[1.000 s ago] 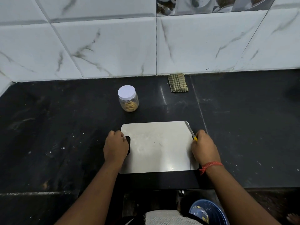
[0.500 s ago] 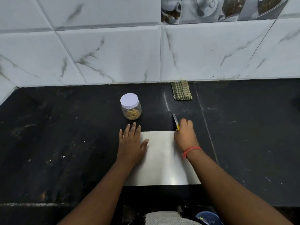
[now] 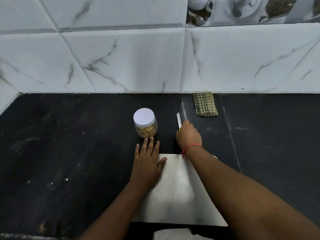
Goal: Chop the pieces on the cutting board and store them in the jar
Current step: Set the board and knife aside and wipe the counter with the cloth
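**Two hands reach past a bare cutting board toward a jar and a knife**

Two forearms come in from the bottom edge, seen from above. Nearest the viewer, a pale cutting board (image 3: 174, 193) lies flat on a black stone counter (image 3: 69, 153), its near edge close to the counter's front. No pieces can be seen on its bare surface.

The left hand (image 3: 149, 163) lies flat, fingers straight and slightly spread, holding nothing. Its palm covers the board's far left corner, the thumb rests on the board, and the fingertips reach onto the counter just short of the jar.

The right hand (image 3: 187, 135) is beyond the board's far edge, over the counter, fingers curled around the yellow handle of a small knife (image 3: 178, 122). The white blade points away toward the wall. A red thread (image 3: 190, 146) circles that wrist.

Farther back, a clear jar (image 3: 145, 124) stands upright with its white lid on, holding pale yellow strips. The knife is just to its right.

Farthest off, a folded checked cloth (image 3: 205, 104) lies against the white marbled wall tiles (image 3: 129, 63).
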